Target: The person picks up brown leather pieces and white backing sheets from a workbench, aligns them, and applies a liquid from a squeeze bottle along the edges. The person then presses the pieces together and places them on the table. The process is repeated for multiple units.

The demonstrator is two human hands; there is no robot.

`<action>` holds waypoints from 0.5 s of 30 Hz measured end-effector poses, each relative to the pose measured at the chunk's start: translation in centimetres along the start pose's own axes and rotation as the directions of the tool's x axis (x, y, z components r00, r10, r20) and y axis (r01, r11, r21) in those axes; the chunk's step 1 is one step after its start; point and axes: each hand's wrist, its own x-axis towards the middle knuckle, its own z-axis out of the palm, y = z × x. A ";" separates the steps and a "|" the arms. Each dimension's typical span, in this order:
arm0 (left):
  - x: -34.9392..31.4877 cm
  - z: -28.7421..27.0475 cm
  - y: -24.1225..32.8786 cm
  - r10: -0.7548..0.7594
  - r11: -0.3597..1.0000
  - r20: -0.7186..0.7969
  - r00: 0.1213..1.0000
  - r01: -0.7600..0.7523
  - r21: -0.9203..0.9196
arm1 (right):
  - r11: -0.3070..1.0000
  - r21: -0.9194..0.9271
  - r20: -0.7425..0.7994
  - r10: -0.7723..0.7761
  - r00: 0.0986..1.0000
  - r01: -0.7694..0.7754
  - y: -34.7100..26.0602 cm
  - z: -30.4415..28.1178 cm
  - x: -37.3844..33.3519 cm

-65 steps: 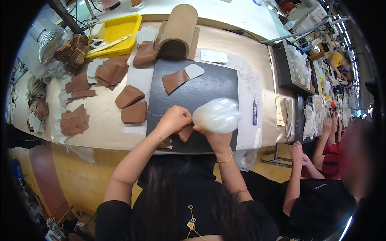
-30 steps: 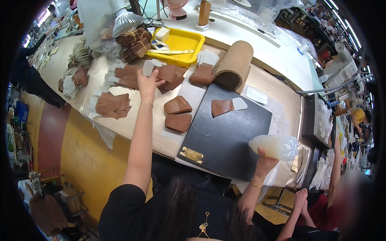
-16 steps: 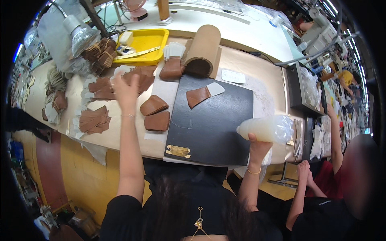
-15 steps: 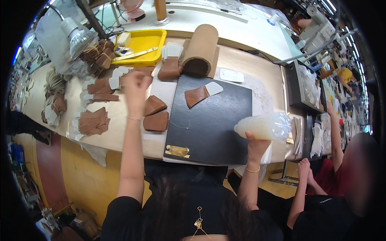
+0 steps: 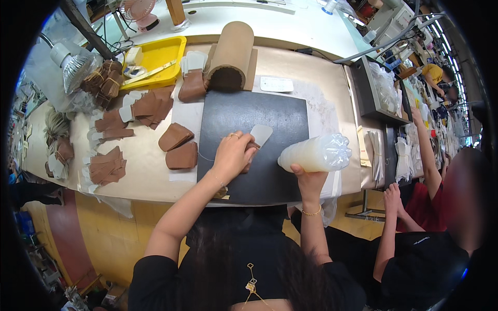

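Observation:
My left hand [image 5: 233, 154] is over the black board [image 5: 223, 111], its fingers closed on a brown leather piece. The piece's pale grey tab [image 5: 262, 135] sticks out past my fingertips, and most of its brown part is hidden under the hand. My right hand [image 5: 310, 182] grips a clear plastic bottle [image 5: 316, 154] filled with whitish liquid, tilted nearly on its side above the board's right edge. Just left of the board lie two small stacks of brown leather pieces [image 5: 176, 136]. A thin thread lies on the board beside my left hand.
A brown cardboard tube [image 5: 233, 52] lies behind the board, near a yellow tray [image 5: 166, 57]. More leather pieces [image 5: 107, 166] are spread at the left. A dark open box [image 5: 371, 98] holds plastic bags at the right. A co-worker's clasped hands [image 5: 393, 199] are close on my right.
My left hand has moved from the far-left leather pieces to the board and closed on the piece there. The bottle stays in my right hand. The whole view has shifted slightly.

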 end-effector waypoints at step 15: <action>-5.0 2.1 0.4 0.367 0.899 -0.213 0.905 -0.287 0.330 | 0.921 -0.188 0.284 -0.280 0.917 0.340 2.0 4.9 1.1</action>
